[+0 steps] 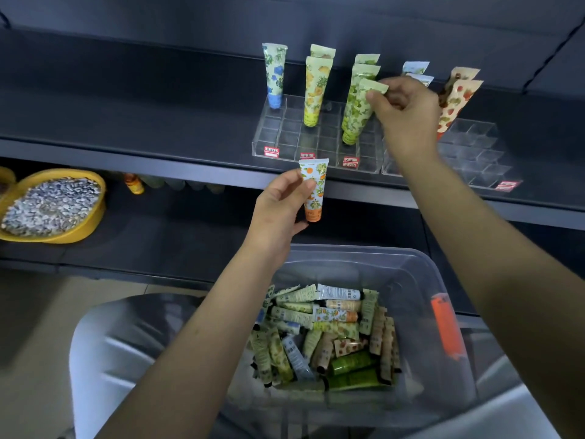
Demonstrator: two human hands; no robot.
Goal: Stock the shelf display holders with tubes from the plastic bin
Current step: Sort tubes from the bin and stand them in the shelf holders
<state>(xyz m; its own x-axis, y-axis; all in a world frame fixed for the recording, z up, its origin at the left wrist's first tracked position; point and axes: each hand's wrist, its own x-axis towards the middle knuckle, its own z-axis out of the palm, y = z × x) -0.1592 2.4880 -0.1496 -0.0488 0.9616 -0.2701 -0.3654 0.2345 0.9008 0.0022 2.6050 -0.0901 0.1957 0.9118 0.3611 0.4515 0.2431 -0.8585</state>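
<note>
A clear plastic bin (421,280) below me holds several small printed tubes (329,337). My left hand (278,207) holds an orange-capped tube (315,188) upright, just below the shelf's front edge. My right hand (408,112) pinches the top of a green-patterned tube (359,112) whose cap stands in a clear display holder (285,137) on the shelf. In the same holder stand a blue tube (274,74), yellow tubes (315,90) and more green ones. A strawberry-patterned tube (454,103) leans at the right, beside a second clear holder (478,153).
The dark grey shelf (126,122) stretches bare to the left of the holders. On the lower shelf sits a yellow bowl (95,217) of small speckled pieces, with an orange bottle (134,183) behind it. An orange clip (448,327) is on the bin's right wall.
</note>
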